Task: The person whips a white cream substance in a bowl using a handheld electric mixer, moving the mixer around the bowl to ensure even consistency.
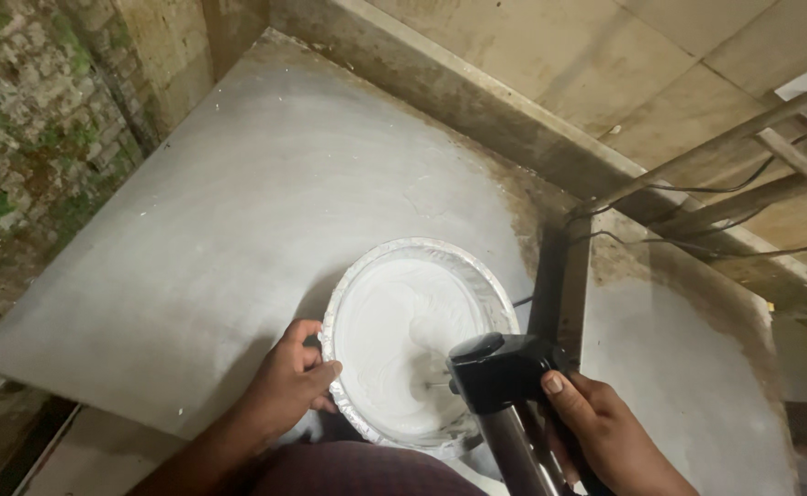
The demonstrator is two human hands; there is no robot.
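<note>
At lower centre, the left hand clasps the bucket rim; right hand wraps the mixer handle. Full of white paste, it probably handles heavy, slippery.

A round bucket full of thick white paste stands on a pale, dusty grey slab laid on the floor, its rim crusted white. The left hand grips the bucket's near-left rim, fingers curled over the edge. The right hand is wrapped around the handle of a black power mixer, whose metal shaft dips into the paste, which shows swirl marks around it. A second grey slab lies to the right, with a dark gap between the two. Black cables trail across the tiled floor beyond, near some wooden poles. A mossy brick wall stands at the left.
</note>
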